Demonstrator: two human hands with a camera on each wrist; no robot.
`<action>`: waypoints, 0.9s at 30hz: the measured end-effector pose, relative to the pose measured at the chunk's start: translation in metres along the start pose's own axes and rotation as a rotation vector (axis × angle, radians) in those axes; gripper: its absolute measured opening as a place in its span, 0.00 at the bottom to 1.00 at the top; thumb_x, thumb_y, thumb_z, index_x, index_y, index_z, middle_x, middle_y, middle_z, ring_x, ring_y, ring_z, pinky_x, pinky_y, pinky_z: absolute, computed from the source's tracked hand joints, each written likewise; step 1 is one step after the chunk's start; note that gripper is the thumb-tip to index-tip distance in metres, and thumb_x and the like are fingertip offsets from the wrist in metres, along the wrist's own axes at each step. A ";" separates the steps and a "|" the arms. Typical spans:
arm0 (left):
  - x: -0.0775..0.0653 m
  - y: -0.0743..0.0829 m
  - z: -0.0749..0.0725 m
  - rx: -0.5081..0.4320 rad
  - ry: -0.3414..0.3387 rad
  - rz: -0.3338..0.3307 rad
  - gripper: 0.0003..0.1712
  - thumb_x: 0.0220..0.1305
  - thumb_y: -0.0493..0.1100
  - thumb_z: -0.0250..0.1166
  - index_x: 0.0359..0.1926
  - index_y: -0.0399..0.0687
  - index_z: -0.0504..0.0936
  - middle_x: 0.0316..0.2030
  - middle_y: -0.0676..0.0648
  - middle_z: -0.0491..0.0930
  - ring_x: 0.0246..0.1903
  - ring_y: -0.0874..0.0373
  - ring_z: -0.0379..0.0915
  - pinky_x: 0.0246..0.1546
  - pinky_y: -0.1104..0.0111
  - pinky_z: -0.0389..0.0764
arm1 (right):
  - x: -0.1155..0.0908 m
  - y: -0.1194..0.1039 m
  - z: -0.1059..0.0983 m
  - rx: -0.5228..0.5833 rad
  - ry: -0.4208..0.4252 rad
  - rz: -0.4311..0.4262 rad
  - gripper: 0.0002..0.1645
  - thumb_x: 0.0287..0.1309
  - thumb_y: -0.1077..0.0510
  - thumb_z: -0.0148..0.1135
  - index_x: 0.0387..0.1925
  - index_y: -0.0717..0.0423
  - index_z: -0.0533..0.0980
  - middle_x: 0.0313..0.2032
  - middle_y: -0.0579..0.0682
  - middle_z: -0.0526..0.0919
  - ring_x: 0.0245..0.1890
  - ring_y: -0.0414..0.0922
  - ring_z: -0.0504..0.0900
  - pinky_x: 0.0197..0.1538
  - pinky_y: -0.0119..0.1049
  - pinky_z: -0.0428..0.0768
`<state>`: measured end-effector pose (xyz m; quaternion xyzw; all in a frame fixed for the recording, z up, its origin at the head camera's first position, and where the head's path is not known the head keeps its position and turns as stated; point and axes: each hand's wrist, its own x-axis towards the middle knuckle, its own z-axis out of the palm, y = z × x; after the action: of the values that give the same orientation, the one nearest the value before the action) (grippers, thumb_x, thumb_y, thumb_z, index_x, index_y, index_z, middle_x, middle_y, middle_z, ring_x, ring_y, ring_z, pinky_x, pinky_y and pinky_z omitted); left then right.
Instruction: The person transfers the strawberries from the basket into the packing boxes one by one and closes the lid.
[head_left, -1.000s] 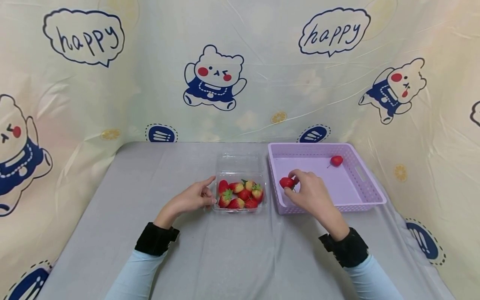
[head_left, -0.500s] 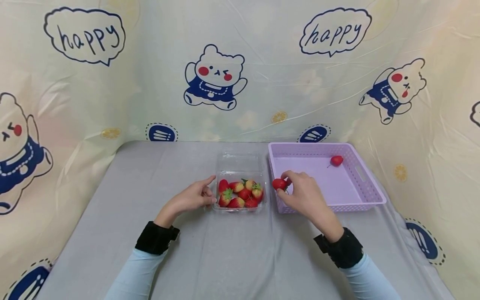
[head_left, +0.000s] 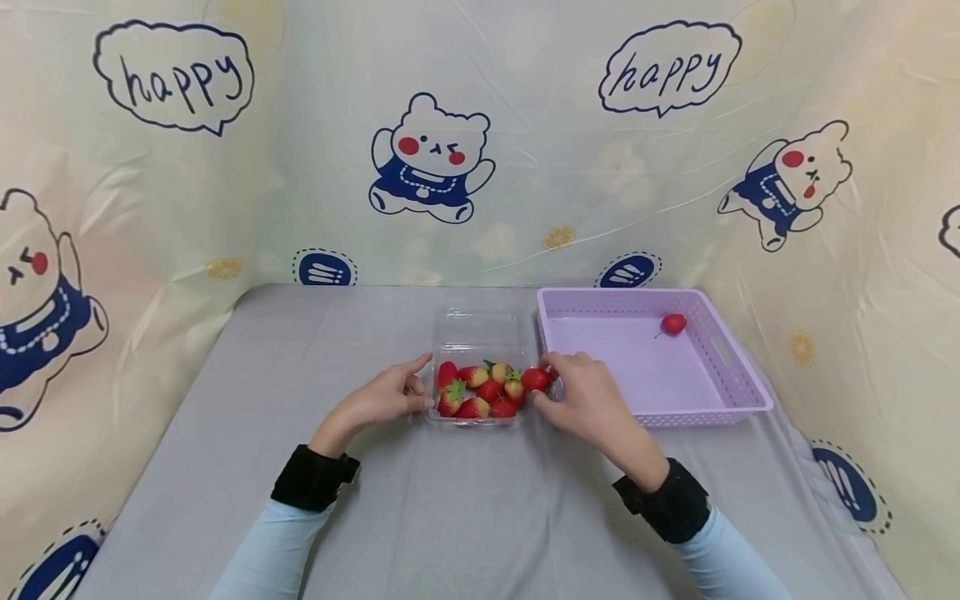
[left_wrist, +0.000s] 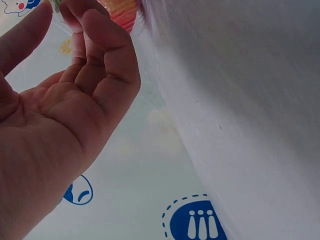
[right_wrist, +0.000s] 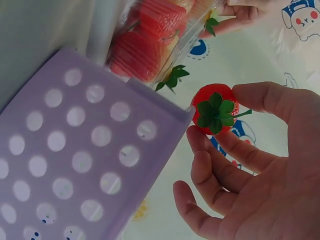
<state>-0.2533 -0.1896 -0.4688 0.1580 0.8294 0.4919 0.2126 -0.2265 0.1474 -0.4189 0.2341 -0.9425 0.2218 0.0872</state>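
A clear plastic clamshell box (head_left: 480, 421) with its lid raised sits mid-table, holding several strawberries (head_left: 472, 407). My left hand (head_left: 378, 394) rests against the box's left side, thumb and index finger spread apart; its other fingers are loosely bent. My right hand (head_left: 592, 400) pinches a red strawberry (head_left: 536, 380) between thumb and fingertips at the box's right edge. In the right wrist view that strawberry (right_wrist: 215, 107) shows its green leaves and stem, held above the basket's rim. The left wrist view shows only part of the box's fruit behind the fingers.
A lilac perforated basket (head_left: 637, 417) stands to the right of the box, close beside it. One strawberry (head_left: 673, 324) lies near its back right corner. Grey cloth (head_left: 450, 517) covers the table, and a printed curtain (head_left: 525, 183) hangs behind and at the sides.
My right hand has carried the strawberry leftward from over the basket, across its left rim, to the box's right edge. My left hand has stayed at the box's left side.
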 end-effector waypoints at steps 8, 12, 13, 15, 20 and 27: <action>-0.001 0.001 0.000 -0.004 0.001 -0.004 0.49 0.71 0.33 0.68 0.82 0.31 0.48 0.31 0.42 0.79 0.30 0.44 0.75 0.30 0.65 0.74 | 0.001 -0.005 0.010 0.018 -0.046 -0.012 0.18 0.58 0.53 0.76 0.48 0.54 0.83 0.31 0.48 0.83 0.33 0.46 0.73 0.40 0.45 0.71; 0.000 0.001 0.000 -0.004 0.000 -0.001 0.49 0.71 0.32 0.67 0.82 0.30 0.48 0.31 0.42 0.80 0.30 0.44 0.75 0.30 0.65 0.75 | 0.001 -0.009 0.017 0.019 -0.057 -0.039 0.19 0.57 0.54 0.76 0.49 0.56 0.84 0.30 0.47 0.82 0.32 0.46 0.73 0.40 0.45 0.71; 0.000 0.001 0.000 -0.007 -0.001 0.000 0.49 0.71 0.32 0.67 0.82 0.30 0.48 0.31 0.42 0.80 0.30 0.43 0.75 0.30 0.64 0.75 | 0.001 -0.010 0.018 0.021 -0.061 -0.042 0.20 0.57 0.54 0.76 0.49 0.56 0.84 0.31 0.47 0.82 0.33 0.46 0.74 0.41 0.45 0.71; 0.000 0.001 0.000 -0.006 -0.001 0.005 0.49 0.71 0.32 0.67 0.82 0.30 0.48 0.32 0.41 0.80 0.30 0.41 0.76 0.29 0.64 0.75 | 0.001 -0.013 0.020 0.027 -0.070 -0.048 0.21 0.57 0.54 0.77 0.51 0.57 0.84 0.33 0.48 0.84 0.34 0.47 0.74 0.42 0.45 0.71; 0.000 0.000 -0.001 -0.010 -0.005 0.007 0.49 0.71 0.32 0.68 0.82 0.30 0.48 0.32 0.40 0.81 0.30 0.39 0.76 0.29 0.65 0.75 | 0.003 -0.018 0.025 0.027 -0.092 -0.055 0.24 0.57 0.54 0.77 0.54 0.58 0.84 0.38 0.48 0.86 0.37 0.47 0.76 0.44 0.44 0.72; 0.000 0.000 -0.001 -0.004 0.001 0.001 0.49 0.71 0.32 0.68 0.82 0.31 0.49 0.31 0.42 0.80 0.30 0.41 0.76 0.31 0.63 0.77 | 0.006 -0.024 0.035 0.031 -0.113 -0.061 0.26 0.58 0.53 0.78 0.56 0.57 0.83 0.47 0.51 0.88 0.43 0.49 0.79 0.46 0.45 0.71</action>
<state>-0.2538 -0.1902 -0.4684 0.1576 0.8284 0.4937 0.2126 -0.2222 0.1104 -0.4393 0.2760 -0.9349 0.2202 0.0368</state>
